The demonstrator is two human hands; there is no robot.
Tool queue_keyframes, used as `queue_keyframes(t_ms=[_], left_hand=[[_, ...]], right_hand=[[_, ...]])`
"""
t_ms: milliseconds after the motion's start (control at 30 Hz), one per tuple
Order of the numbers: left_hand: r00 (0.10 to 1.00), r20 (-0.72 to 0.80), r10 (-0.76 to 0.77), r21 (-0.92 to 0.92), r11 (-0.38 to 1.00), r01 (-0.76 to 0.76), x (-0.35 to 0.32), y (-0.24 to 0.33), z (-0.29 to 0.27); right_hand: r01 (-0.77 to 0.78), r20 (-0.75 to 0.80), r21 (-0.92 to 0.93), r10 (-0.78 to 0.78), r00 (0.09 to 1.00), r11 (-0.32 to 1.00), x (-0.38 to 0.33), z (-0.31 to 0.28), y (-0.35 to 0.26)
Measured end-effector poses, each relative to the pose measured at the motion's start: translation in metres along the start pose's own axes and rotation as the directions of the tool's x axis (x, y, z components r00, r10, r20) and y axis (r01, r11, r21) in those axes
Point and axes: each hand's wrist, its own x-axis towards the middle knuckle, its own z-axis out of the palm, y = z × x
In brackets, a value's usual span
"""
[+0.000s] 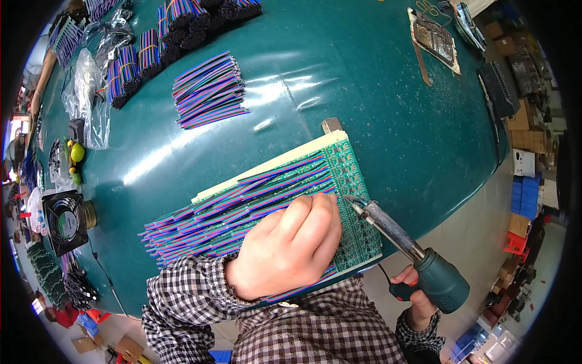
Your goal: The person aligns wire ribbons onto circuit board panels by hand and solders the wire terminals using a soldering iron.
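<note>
A green circuit board panel lies tilted on a pale backing board near the table's front edge. Striped blue, pink and black ribbon wires run left from its rows of pads in a dense fan. My left hand rests over them, fingers closed in a pinch on a ribbon wire at the pads; the fingertips partly hide it. From the right, my right hand grips a green-handled soldering gun. Its thin tip points left at the panel, close to my left fingertips; whether it touches cannot be told.
Loose ribbon wires lie beyond the panel, with banded wire bundles at the far left. A black fan stands on the left. At far right are a dirty rectangular tray and a black stand. Cardboard boxes sit past the table.
</note>
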Motion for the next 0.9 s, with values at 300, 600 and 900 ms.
queue_keyframes(t_ms=[300, 600, 900], left_hand=[[1.000, -0.010, 0.018, 0.056, 0.998, -0.018, -0.002, 0.000, 0.000], [1.000, -0.003, 0.017, 0.054, 0.998, -0.017, -0.003, 0.003, 0.002], [1.000, 0.001, 0.010, 0.068, 0.998, -0.010, -0.004, 0.005, 0.002]], right_hand=[[0.028, 0.004, -0.094, -0.028, 1.000, 0.995, 0.002, -0.002, 0.002], [0.080, 0.020, -0.103, -0.078, 0.997, 0.991, 0.004, -0.001, 0.002], [0.047, -0.002, -0.090, -0.047, 0.999, 0.995, 0.006, 0.009, -0.010]])
